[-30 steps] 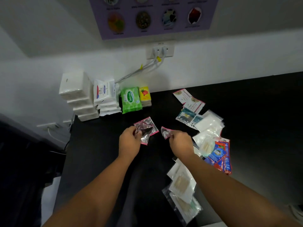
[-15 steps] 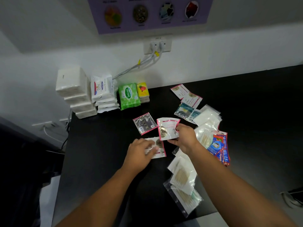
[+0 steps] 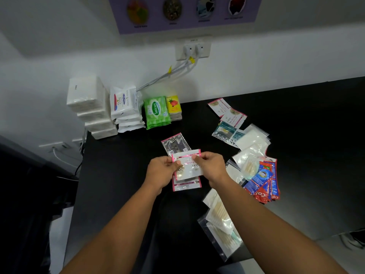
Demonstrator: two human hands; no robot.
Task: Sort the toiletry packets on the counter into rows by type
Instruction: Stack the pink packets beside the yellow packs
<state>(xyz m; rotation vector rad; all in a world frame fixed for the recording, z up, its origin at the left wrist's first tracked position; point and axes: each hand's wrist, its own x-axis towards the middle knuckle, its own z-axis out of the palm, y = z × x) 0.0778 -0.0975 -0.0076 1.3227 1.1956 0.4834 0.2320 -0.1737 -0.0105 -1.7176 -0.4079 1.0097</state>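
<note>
Both hands hold one white pink-edged sachet (image 3: 188, 166) just above the black counter (image 3: 122, 175). My left hand (image 3: 163, 171) pinches its left edge and my right hand (image 3: 210, 165) pinches its top right. A second pink-edged sachet (image 3: 186, 184) lies flat right under it. A silver sachet with pink edges (image 3: 175, 143) lies just behind. Two more white pink-edged sachets (image 3: 227, 111) lie at the back right, beside dark teal sachets (image 3: 225, 132).
Clear bags of cotton items (image 3: 250, 147) and red-blue toothpaste sachets (image 3: 264, 182) lie to the right. More clear bags (image 3: 221, 220) sit at the front edge. Tissue packs (image 3: 88, 103), wipes (image 3: 157, 111) and soap (image 3: 173, 106) stand along the wall.
My left hand let go of the sachet lying on the counter and joined the right hand on the second sachet, which now hovers over the first.
</note>
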